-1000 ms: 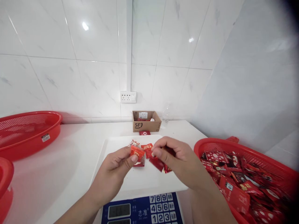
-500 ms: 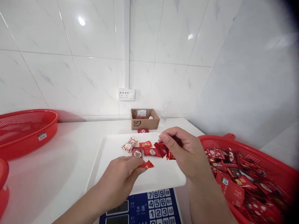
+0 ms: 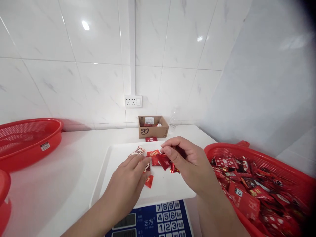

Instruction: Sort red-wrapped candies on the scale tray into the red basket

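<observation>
A white tray [image 3: 170, 192] sits on a blue electronic scale [image 3: 158, 222] in front of me. Several small red candy packets [image 3: 153, 154] lie on the tray. My left hand [image 3: 128, 182] rests flat over the tray with its fingers on some packets; one red packet [image 3: 149, 181] lies just under its fingertips. My right hand [image 3: 190, 163] pinches a red candy packet [image 3: 163, 160] between thumb and forefinger, with more shiny packets tucked in its palm, just above the packets on the tray.
A red basket [image 3: 281, 164] full of red candy packets stands at the right. Another red basket [image 3: 32, 144] stands at the far left. A small cardboard box [image 3: 153, 128] and a clear bottle [image 3: 173, 120] stand by the tiled wall.
My left hand has set its red packet down on the tray and spread its fingers over the packets. My right hand moved slightly left and lower with its packets.
</observation>
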`<action>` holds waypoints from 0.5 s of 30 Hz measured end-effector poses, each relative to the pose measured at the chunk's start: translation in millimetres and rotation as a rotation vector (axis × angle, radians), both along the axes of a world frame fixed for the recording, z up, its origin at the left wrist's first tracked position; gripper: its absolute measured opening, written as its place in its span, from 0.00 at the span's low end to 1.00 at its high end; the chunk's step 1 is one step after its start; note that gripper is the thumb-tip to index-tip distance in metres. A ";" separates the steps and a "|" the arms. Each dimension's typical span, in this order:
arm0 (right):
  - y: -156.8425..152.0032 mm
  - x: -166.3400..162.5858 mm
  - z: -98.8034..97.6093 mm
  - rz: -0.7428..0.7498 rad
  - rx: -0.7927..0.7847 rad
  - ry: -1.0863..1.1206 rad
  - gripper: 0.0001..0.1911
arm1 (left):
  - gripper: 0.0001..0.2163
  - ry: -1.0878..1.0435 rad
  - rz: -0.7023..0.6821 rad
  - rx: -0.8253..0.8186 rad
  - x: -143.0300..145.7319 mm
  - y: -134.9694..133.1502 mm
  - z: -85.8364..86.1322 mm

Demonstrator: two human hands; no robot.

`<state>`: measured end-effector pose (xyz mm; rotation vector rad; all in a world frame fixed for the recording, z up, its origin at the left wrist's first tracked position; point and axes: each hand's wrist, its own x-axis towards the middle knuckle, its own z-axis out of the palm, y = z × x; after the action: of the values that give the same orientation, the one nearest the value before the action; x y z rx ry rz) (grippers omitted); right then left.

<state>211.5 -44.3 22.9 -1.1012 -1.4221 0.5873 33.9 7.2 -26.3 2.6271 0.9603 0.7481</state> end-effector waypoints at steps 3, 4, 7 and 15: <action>2.5 -6.7 -5.6 0.106 -0.053 0.054 0.03 | 0.12 -0.220 -0.090 -0.239 -2.5 -8.2 14.6; 3.1 -9.4 -7.6 0.144 -0.075 0.076 0.04 | 0.11 -0.274 -0.123 -0.312 -3.3 -10.6 18.8; 4.2 -16.3 -12.6 0.256 -0.148 0.144 0.06 | 0.10 -0.383 -0.135 -0.407 -4.6 -14.0 25.5; 6.5 -13.1 -11.7 0.309 -0.301 0.225 0.15 | 0.15 -0.483 -0.101 -0.452 -2.3 -9.1 20.6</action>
<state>198.3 -37.8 11.2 -1.0133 -1.3417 1.1413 31.5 -2.0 -5.7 1.9648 0.7412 0.9496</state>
